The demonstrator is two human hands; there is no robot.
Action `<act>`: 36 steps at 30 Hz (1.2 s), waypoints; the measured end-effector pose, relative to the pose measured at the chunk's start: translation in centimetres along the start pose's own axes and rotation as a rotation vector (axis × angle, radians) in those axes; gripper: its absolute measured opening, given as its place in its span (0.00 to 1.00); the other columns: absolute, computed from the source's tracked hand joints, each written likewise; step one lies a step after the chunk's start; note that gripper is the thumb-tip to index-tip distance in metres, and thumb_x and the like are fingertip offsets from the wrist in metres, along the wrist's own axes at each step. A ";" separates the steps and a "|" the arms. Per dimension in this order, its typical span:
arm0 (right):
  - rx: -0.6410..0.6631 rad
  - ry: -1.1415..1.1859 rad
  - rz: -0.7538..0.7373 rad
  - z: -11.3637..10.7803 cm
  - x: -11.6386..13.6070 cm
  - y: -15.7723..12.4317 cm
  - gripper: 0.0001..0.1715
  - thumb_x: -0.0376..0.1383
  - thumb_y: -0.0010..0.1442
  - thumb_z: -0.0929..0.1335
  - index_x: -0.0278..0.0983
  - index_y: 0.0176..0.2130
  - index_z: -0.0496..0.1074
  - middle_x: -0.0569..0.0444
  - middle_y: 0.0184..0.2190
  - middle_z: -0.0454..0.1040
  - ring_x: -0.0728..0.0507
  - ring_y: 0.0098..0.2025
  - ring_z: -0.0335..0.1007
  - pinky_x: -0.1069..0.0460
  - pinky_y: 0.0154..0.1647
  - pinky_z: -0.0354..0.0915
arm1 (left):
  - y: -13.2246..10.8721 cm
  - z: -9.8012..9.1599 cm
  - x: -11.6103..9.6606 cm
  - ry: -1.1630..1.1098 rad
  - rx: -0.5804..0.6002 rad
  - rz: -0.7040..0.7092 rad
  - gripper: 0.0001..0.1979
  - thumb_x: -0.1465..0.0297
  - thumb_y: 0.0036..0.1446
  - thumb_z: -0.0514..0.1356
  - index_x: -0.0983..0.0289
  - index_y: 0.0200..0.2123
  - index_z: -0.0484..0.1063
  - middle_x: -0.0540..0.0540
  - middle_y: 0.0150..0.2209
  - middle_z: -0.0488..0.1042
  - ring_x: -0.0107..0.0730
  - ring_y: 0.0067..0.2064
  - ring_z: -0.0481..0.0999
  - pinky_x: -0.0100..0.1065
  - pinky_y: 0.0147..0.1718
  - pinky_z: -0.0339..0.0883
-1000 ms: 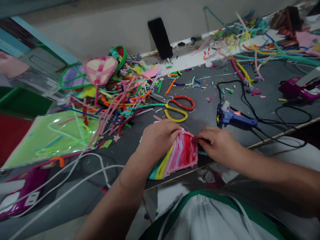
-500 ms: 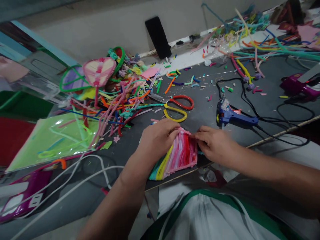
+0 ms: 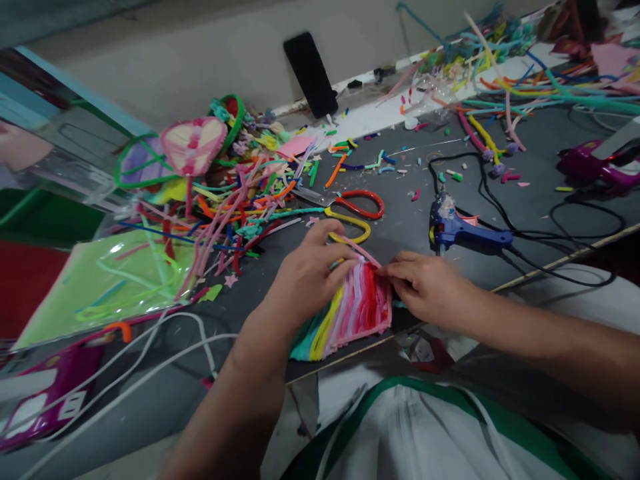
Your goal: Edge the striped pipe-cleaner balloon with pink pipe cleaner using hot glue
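Observation:
A striped pipe-cleaner panel (image 3: 357,307) in teal, yellow, pink and red lies at the table's front edge, bordered in pink. My left hand (image 3: 313,273) is over its left part, hiding some of it, with fingers bent around a pink pipe cleaner (image 3: 364,251) along the top border. At the panel's upper right corner, my right hand (image 3: 425,283) pinches the edge between thumb and fingers. Scissors (image 3: 360,204) with red and yellow handles lie just beyond my left hand. To the right rests a blue glue gun (image 3: 470,235) on its side.
Many loose pipe cleaners (image 3: 235,207) and a pink heart-shaped piece (image 3: 193,147) are heaped at left. A phone (image 3: 311,75) leans on the wall. Cables (image 3: 565,233) trail at right, and a white cord (image 3: 200,327) crosses the left. Cut scraps dot the table.
My left fingers have lifted and spread a little from the panel's top edge, exposing more of the pink pipe cleaner. My right hand stays at the corner. The view has shifted slightly.

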State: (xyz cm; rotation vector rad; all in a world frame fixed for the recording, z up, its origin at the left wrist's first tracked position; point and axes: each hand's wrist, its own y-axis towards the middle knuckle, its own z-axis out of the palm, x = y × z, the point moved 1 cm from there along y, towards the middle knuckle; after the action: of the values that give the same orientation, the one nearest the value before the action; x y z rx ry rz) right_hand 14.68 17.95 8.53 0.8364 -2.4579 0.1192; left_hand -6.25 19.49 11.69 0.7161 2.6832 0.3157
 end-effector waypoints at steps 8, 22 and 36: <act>0.003 0.017 -0.032 -0.3 -0.2 -0.4 0.20 0.28 0.58 0.60 0.40 0.47 0.73 0.52 0.41 0.73 0.48 0.40 0.69 0.55 0.37 0.60 | 0.7 0.6 -1.0 0.139 -0.088 0.139 0.25 0.79 0.57 0.53 0.58 0.57 0.63 0.56 0.65 0.53 0.45 0.66 0.47 0.52 0.62 0.43; -0.137 0.123 0.011 0.0 -0.8 -1.3 0.16 0.29 0.59 0.59 0.37 0.46 0.67 0.52 0.40 0.74 0.46 0.40 0.71 0.52 0.40 0.63 | 0.6 1.9 -1.5 0.102 0.159 0.206 0.17 0.78 0.55 0.52 0.57 0.43 0.73 0.51 0.43 0.78 0.43 0.60 0.62 0.62 0.59 0.17; -0.079 -0.132 -0.018 -0.2 -0.3 -2.2 0.19 0.30 0.60 0.59 0.37 0.49 0.68 0.49 0.41 0.70 0.46 0.38 0.69 0.53 0.35 0.62 | 0.5 2.1 -1.5 0.115 0.209 0.231 0.16 0.79 0.55 0.53 0.60 0.44 0.73 0.54 0.44 0.76 0.44 0.60 0.61 0.59 0.62 0.28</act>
State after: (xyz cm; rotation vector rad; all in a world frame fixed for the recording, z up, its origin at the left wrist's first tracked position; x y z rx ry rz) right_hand 16.30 16.42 8.35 0.8559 -2.5587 -0.0409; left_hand -4.06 19.39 10.28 1.1057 2.7721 0.1374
